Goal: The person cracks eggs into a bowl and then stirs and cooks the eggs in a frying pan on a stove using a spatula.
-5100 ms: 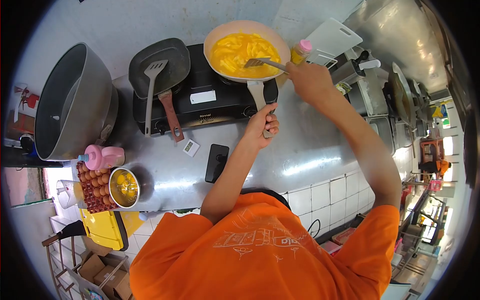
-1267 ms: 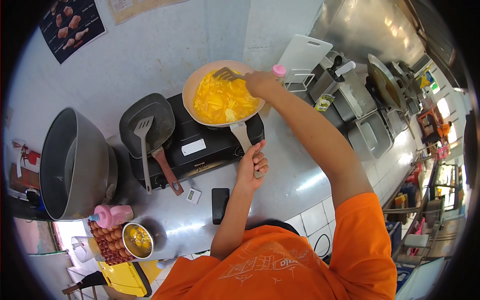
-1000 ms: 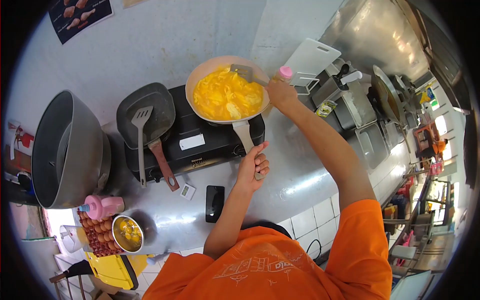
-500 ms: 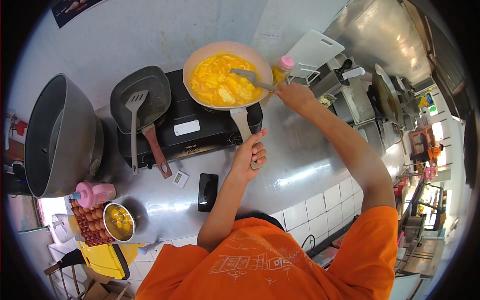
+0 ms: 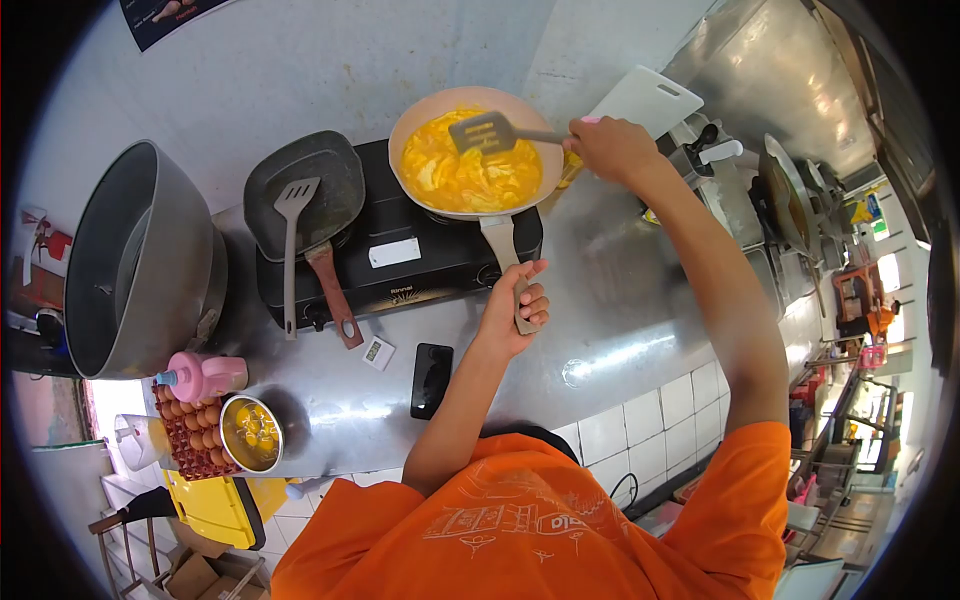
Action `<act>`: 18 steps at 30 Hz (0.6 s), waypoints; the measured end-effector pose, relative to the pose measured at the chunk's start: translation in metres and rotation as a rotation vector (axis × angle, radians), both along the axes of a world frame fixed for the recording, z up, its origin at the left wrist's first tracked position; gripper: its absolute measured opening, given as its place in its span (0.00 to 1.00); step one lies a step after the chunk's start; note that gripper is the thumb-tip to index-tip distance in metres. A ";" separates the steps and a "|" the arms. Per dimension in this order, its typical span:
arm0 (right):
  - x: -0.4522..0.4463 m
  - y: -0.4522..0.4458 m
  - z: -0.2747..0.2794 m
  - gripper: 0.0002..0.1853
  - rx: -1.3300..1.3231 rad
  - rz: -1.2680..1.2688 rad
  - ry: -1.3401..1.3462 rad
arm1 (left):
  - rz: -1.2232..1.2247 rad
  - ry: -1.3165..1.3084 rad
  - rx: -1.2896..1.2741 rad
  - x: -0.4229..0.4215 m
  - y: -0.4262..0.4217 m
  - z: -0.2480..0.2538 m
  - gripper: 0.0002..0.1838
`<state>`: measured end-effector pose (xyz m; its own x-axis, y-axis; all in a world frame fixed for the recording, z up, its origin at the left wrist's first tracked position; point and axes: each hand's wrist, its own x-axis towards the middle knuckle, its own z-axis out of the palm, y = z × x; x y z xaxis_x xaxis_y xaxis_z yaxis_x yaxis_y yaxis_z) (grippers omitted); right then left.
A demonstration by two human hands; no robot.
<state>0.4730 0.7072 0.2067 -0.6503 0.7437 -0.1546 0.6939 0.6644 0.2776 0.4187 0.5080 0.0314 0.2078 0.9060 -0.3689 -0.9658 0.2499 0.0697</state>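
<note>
Wrapped round the handle of a round light-coloured pan (image 5: 549, 112) is my left hand (image 5: 516, 306). The pan sits on the right burner of a black gas stove (image 5: 400, 280) and holds yellow, partly set egg (image 5: 480, 180). My right hand (image 5: 612, 150) grips a grey slotted spatula (image 5: 487, 132), its blade over the egg at the pan's upper middle. On the left burner rests a square dark pan (image 5: 330, 175) with a brown handle, a second grey slotted spatula (image 5: 293, 200) lying across it. Behind my right hand, a pink-capped bottle is mostly hidden.
A big grey pot (image 5: 150, 260) stands at the left. Near it are a pink jug (image 5: 205, 378), an egg tray (image 5: 195, 435) and a metal bowl of cracked eggs (image 5: 250, 433). A phone (image 5: 431, 380) and small timer (image 5: 378, 352) lie before the stove. A white board (image 5: 650, 100) leans behind.
My right hand has risen, lifting the spatula blade from the egg towards the pan's upper middle. My left hand still holds the pan handle. The camera view has shifted slightly.
</note>
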 end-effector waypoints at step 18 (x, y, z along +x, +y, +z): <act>0.008 0.022 -0.119 0.18 -0.105 -0.186 0.234 | -0.038 -0.089 0.085 -0.004 0.001 -0.009 0.13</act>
